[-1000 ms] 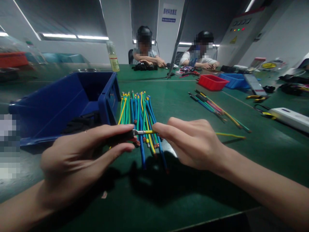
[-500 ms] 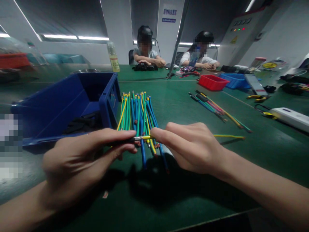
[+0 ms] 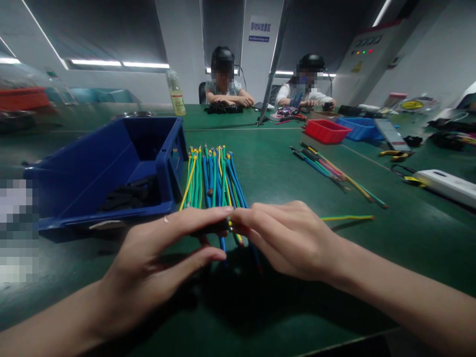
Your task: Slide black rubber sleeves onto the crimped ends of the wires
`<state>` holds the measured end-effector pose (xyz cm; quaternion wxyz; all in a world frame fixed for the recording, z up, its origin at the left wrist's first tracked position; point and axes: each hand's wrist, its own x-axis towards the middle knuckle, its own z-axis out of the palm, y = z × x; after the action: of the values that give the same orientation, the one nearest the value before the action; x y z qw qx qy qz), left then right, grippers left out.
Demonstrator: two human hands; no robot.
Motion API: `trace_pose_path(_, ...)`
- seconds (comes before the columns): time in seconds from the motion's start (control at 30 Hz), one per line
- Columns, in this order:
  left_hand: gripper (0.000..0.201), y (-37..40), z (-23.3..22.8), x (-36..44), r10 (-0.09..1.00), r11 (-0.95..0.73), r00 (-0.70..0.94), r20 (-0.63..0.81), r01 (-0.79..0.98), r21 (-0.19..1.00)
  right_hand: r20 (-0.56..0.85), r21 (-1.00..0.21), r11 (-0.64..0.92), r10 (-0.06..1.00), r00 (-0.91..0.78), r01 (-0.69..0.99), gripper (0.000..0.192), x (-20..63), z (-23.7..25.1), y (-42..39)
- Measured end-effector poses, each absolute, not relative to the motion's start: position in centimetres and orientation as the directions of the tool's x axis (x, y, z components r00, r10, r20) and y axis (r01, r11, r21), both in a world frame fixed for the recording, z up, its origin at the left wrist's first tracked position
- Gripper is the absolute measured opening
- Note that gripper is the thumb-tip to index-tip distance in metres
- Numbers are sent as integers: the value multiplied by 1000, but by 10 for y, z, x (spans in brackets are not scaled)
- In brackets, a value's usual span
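My left hand (image 3: pixel 163 263) has a small black sleeve (image 3: pixel 211 227) along its index finger, with the thumb apart below. The fingers of my right hand (image 3: pixel 286 233) are closed on a yellow-green wire, whose far end (image 3: pixel 349 218) sticks out beyond the hand. A bit of metal (image 3: pixel 230 225) shows between the fingertips, where the sleeve and wire end meet; how far one is inside the other is hidden. Behind the hands lies a row of blue, green and yellow-green wires (image 3: pixel 211 171) with lugs at their far ends.
At left stands a blue bin (image 3: pixel 169 163) with black pieces (image 3: pixel 132 193) inside. More wires (image 3: pixel 327 168) lie to the right, near a red tray (image 3: pixel 327 131), a blue tray (image 3: pixel 359 128), pliers (image 3: pixel 394 155) and a white power strip (image 3: pixel 446 183). Two people sit across the table.
My left hand has shifted right towards my right hand, and its thumb has dropped away from the index finger. The black sleeve now reaches the right fingertips, and less of the wire end shows.
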<state>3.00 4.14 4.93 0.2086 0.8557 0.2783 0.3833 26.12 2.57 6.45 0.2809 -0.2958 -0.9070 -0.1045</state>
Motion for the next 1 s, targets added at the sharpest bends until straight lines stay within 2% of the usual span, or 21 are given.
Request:
trace_pose_path(0.1, 62, 42, 48, 32, 715, -658, 468, 519, 202, 725, 588, 32, 795, 475, -655, 605, 14, 263, 67, 27)
trace_pose_path(0.17, 44, 41, 50, 33, 776, -588, 384, 500, 154, 794, 592, 44, 777, 486, -643, 628, 13, 265, 68, 27)
trace_pose_path(0.27, 11, 39, 55, 33, 820, -544, 349, 455, 226, 808, 576, 56, 760, 505, -643, 647, 14, 266, 69, 28)
trace_pose_path(0.4, 22, 36, 59, 35, 849, -502, 381, 366, 366, 783, 553, 66, 777, 494, -671, 626, 16, 267, 69, 28)
trace_pose_path(0.57, 31, 34, 59, 37, 867, -426, 441, 234, 411, 806, 530, 47, 798, 490, -692, 600, 21, 265, 70, 26)
trace_pose_path(0.67, 34, 34, 59, 38, 858, -402, 473, 199, 380, 833, 509, 119, 790, 471, -720, 601, 32, 265, 69, 25)
trace_pose_path(0.8, 33, 34, 58, 37, 834, -408, 518, 188, 352, 842, 500, 224, 761, 447, -742, 609, 30, 266, 68, 28)
trace_pose_path(1.0, 37, 41, 52, 28, 749, -445, 651, 126, 352, 824, 533, 120, 797, 451, -716, 592, 22, 266, 70, 29)
